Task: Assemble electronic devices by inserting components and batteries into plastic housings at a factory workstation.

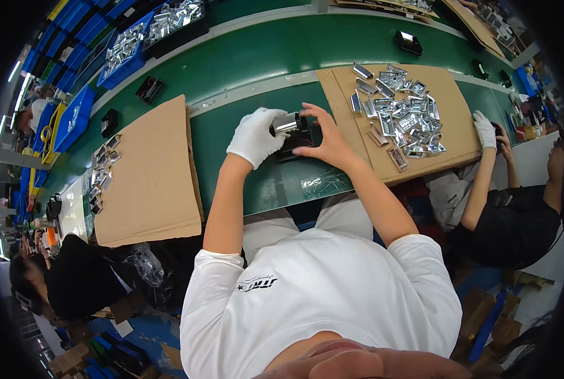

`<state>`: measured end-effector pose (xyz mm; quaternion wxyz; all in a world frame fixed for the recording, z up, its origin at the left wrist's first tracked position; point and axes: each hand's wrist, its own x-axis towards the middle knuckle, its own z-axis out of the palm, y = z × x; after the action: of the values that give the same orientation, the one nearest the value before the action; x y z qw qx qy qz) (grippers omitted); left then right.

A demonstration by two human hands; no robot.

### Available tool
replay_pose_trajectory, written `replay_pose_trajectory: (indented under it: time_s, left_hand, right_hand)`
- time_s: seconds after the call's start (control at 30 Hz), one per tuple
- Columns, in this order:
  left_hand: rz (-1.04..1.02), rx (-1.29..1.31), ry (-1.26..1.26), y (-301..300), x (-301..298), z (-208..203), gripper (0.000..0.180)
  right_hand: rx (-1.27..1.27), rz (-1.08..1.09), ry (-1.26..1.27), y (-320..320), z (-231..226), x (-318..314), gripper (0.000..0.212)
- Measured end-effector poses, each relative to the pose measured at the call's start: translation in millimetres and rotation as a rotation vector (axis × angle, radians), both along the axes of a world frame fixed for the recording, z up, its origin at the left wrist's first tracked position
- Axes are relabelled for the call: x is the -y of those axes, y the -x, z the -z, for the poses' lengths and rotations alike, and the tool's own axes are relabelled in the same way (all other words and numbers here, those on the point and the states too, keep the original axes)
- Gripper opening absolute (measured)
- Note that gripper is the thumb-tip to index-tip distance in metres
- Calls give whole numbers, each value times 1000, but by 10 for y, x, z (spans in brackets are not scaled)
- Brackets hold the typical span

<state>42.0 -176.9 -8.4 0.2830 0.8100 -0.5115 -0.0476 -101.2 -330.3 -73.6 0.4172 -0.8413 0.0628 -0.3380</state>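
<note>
My left hand, in a white glove, is closed around a shiny chrome metal piece and holds it over a black housing. My bare right hand grips the housing from the right, its fingers at the far edge and its thumb at the near side. Both hands work low over the green table between two cardboard sheets. My fingers partly hide where the chrome piece and the housing meet.
To the right, many chrome pieces lie heaped on cardboard. More pieces edge the left cardboard sheet. Black housings stand along the green line. Blue bins of metal parts are at far left. A co-worker's gloved hand is at right.
</note>
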Motion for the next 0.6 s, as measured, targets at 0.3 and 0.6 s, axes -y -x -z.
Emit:
replay_pose_trajectory:
  time_s: [0.3, 0.6]
  left_hand:
    - [39, 16, 112, -168, 94, 274, 44]
    - [61, -55, 157, -205, 143, 323, 41]
  right_hand:
    - [-321, -186, -243, 63, -23, 68, 113]
    - [-309, -180, -257, 59, -26, 70, 110]
